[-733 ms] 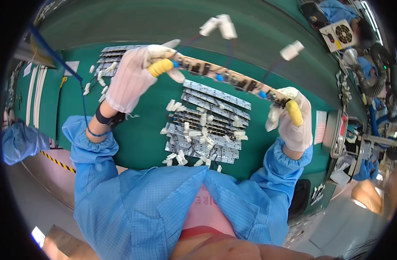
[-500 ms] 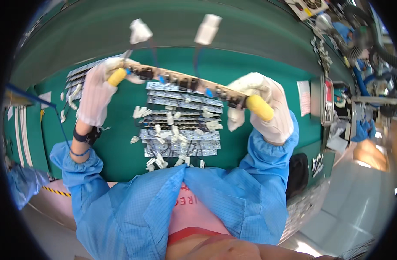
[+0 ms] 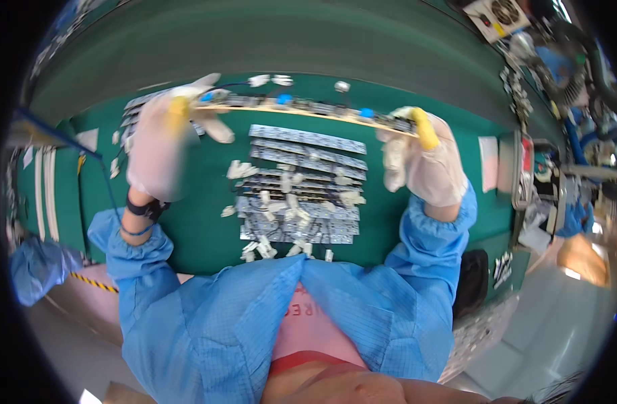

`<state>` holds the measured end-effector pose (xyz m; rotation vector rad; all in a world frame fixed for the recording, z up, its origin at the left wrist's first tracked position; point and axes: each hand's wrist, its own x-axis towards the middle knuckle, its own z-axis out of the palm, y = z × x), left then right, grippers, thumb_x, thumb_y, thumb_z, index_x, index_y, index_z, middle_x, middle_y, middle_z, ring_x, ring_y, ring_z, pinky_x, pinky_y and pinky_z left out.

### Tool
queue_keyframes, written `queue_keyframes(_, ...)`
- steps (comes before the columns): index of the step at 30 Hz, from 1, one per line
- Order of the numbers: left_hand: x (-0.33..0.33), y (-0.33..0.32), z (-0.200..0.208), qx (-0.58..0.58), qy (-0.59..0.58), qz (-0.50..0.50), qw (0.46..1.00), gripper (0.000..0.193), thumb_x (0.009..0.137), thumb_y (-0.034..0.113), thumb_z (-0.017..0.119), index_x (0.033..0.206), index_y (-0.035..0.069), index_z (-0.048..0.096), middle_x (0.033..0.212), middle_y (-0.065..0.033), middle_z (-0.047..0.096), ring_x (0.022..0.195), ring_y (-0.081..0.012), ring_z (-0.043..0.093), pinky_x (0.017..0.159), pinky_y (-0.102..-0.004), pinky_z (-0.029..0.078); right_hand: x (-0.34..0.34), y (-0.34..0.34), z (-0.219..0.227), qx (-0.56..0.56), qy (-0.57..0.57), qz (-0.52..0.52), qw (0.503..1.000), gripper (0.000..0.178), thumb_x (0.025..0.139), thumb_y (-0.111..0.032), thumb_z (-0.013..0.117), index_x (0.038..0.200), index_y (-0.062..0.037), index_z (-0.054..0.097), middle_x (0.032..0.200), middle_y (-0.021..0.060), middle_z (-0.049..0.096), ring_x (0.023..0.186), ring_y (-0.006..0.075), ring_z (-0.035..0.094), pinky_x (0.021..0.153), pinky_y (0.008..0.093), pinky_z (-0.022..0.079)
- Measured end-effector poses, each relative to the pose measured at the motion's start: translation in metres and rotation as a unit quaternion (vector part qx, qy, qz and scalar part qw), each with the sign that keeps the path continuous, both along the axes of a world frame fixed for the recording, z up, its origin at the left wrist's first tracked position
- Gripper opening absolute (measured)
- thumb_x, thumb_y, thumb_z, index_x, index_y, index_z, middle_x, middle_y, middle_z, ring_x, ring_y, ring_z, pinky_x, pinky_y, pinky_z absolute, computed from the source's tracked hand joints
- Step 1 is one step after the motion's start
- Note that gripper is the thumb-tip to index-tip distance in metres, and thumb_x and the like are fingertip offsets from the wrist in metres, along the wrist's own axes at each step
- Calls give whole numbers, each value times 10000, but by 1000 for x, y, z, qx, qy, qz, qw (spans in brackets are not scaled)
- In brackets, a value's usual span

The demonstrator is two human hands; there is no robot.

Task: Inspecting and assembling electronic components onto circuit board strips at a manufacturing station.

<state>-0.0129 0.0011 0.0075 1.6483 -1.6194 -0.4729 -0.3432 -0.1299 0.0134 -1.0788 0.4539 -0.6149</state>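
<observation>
A long, narrow circuit board (image 3: 302, 110) is stretched between my two hands above the green mat, seen nearly edge-on, with black and blue components along its far side. My left hand (image 3: 159, 145), white-gloved with a yellow finger cover and partly blurred, is closed on the left end. On the right end, my right hand (image 3: 438, 161), in the same kind of glove, grips with its yellow-covered finger on the board. White connectors (image 3: 271, 80) on dark wires trail beyond the board. Nearer me lie rows of silvery circuit boards (image 3: 308, 151) with white plugs (image 3: 292, 205) scattered over them.
More boards (image 3: 135, 114) lie partly behind my left hand. A white sheet (image 3: 488, 163) and a metal-edged tray (image 3: 523, 168) stand at the right. A blue cord (image 3: 59, 138) runs to my left wrist. At the far right, a fan unit (image 3: 500, 17) sits near grey hoses.
The board has rolled in my hands, its components passing from the near side to the far side. The dangling white connectors have dropped toward the mat. The view has shifted slightly.
</observation>
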Motion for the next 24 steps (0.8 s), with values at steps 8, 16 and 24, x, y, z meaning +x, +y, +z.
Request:
queue_keyframes(8,-5,6,16,4,116,-20,993,578,985,488,428,1268,2,563,836,-68,722,755,-136,677,783,-267,487,14,-6,0,-55,21,-8,998,505,900,-388,642,1153,30,519,777,92,617,546,145,584,452,230,469)
queue_keyframes(16,5,-7,15,10,336,87,938,244,975,157,480,1133,14,597,1007,-68,658,937,-128,610,826,-248,469,33,9,8,-131,115,-24,984,705,741,-380,802,1251,-9,488,1024,75,570,691,128,593,568,222,454)
queue_keyframes(24,187,3,-90,111,-329,241,906,244,841,3,545,1063,44,637,1083,-102,634,1036,-195,610,889,-320,483,27,-2,6,-138,100,5,985,608,823,-373,727,1239,4,496,1036,83,603,766,161,634,638,254,506)
